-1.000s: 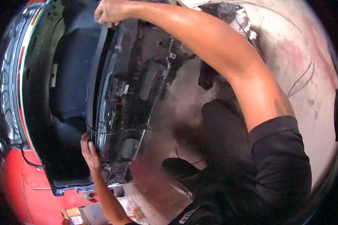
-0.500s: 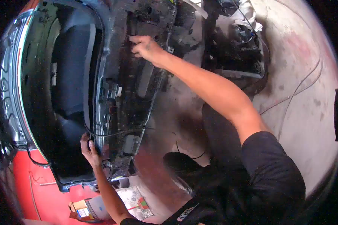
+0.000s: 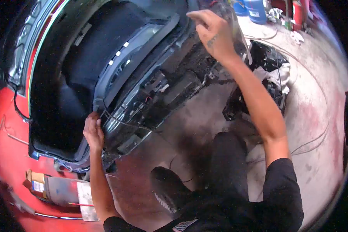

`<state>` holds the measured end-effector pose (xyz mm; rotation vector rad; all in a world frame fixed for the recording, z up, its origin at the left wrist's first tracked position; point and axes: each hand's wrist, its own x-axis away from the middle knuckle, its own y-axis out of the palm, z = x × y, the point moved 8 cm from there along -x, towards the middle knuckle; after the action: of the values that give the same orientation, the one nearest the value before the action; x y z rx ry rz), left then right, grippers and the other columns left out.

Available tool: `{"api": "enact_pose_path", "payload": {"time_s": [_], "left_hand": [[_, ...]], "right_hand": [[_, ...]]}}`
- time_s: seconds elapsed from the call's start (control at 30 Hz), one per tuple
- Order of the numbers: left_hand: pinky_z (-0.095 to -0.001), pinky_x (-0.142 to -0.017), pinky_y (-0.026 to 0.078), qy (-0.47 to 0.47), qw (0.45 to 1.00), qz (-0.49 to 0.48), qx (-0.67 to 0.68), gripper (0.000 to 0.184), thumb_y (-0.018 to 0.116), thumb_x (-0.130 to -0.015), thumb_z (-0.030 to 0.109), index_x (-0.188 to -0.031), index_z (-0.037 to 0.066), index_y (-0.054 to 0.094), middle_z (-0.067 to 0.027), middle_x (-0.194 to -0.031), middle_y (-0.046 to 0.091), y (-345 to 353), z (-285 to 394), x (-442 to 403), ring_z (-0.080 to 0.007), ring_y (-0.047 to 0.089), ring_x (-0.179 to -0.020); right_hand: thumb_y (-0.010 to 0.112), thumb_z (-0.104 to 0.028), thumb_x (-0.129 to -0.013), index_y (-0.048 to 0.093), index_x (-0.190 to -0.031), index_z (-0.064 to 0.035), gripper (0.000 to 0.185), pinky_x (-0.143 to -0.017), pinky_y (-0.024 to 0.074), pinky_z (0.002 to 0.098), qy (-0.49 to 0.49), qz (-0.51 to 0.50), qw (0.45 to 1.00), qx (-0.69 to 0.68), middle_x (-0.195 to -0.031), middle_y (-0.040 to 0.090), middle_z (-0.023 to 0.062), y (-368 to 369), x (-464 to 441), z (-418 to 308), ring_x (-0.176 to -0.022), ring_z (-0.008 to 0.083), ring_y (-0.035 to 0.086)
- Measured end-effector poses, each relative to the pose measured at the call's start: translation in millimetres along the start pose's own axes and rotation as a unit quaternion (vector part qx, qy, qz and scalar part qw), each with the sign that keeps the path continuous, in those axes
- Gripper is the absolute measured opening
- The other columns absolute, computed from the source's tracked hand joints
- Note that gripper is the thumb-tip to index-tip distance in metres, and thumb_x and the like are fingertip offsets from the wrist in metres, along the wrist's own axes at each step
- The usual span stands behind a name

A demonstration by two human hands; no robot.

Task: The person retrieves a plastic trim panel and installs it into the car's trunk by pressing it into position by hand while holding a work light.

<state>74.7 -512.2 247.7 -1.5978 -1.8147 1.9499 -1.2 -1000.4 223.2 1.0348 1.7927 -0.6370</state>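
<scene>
A car's open trunk (image 3: 81, 83), lined in dark trim, fills the left side of the view. My left hand (image 3: 93, 129) is at the near corner of its rim, thumb and fingers curled round a black rubber strip (image 3: 120, 121). From there the strip runs right, across the body's rear panel (image 3: 170, 87). At the far end of the rim is my right hand (image 3: 212, 33), its index finger stretched out and the thumb apart below. Nothing shows in that hand, and whether its fingertips touch the rim is unclear.
A black bumper-like part (image 3: 259, 81) with white cloth on it lies on the floor to the right. Hoses (image 3: 309, 141) trail over the concrete. Blue containers (image 3: 255, 11) and a red cylinder (image 3: 297, 15) stand at the back. A cardboard box (image 3: 36, 183) sits at lower left.
The view has turned, so the trunk appears tilted. My right hand has moved from the rear panel to the far rim of the opening. My left hand stays at the near corner.
</scene>
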Motion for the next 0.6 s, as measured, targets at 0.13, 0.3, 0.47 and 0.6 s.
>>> {"api": "enact_pose_path", "payload": {"time_s": [0.13,0.3,0.47,0.6], "left_hand": [[-0.0435,-0.088,0.053,0.018,0.998,0.051,0.01,0.01,0.062,-0.094,0.0,-0.103,-0.002,0.066,-0.0184,-0.107,0.069,-3,3,1,-0.0394,0.067,-0.1],[-0.0421,-0.088,0.052,-0.007,0.999,0.048,0.021,0.007,0.065,-0.093,0.0,-0.099,-0.002,0.067,-0.0168,-0.105,0.069,-7,4,-3,-0.0379,0.066,-0.099],[-0.0406,-0.09,0.051,0.011,0.995,0.055,0.082,0.006,0.068,-0.093,0.004,-0.095,-0.002,0.068,-0.0166,-0.102,0.07,-11,-1,-7,-0.0359,0.065,-0.099],[-0.041,-0.094,0.051,-0.005,0.996,0.017,0.086,0.02,0.074,-0.091,0.016,-0.102,0.0,0.071,-0.0164,-0.115,0.07,-10,-5,-9,-0.0385,0.066,-0.107]], "right_hand": [[0.069,-0.01,-0.085,0.07,-0.123,-0.0081,0.037,-0.096,0.0499,0.0417,-0.241,-0.138,0.951,0.137,-0.113,0.071,0.0119,39,-36,-14,-0.111,0.0313,0.065],[0.075,-0.024,-0.084,0.073,-0.116,-0.0084,0.035,-0.1,0.0443,0.0476,-0.232,-0.302,0.895,0.232,-0.113,0.072,0.0107,79,-51,-11,-0.113,0.028,0.06],[0.073,-0.016,-0.088,0.065,-0.133,-0.0144,0.046,-0.102,0.0441,0.0485,-0.248,-0.266,0.882,0.299,-0.125,0.068,0.0117,95,-53,20,-0.126,0.0337,0.058],[0.074,-0.018,-0.088,0.065,-0.133,-0.0144,0.046,-0.102,0.0432,0.0536,-0.263,-0.218,0.894,0.29,-0.129,0.068,0.013,101,-43,37,-0.131,0.0329,0.056]]}}
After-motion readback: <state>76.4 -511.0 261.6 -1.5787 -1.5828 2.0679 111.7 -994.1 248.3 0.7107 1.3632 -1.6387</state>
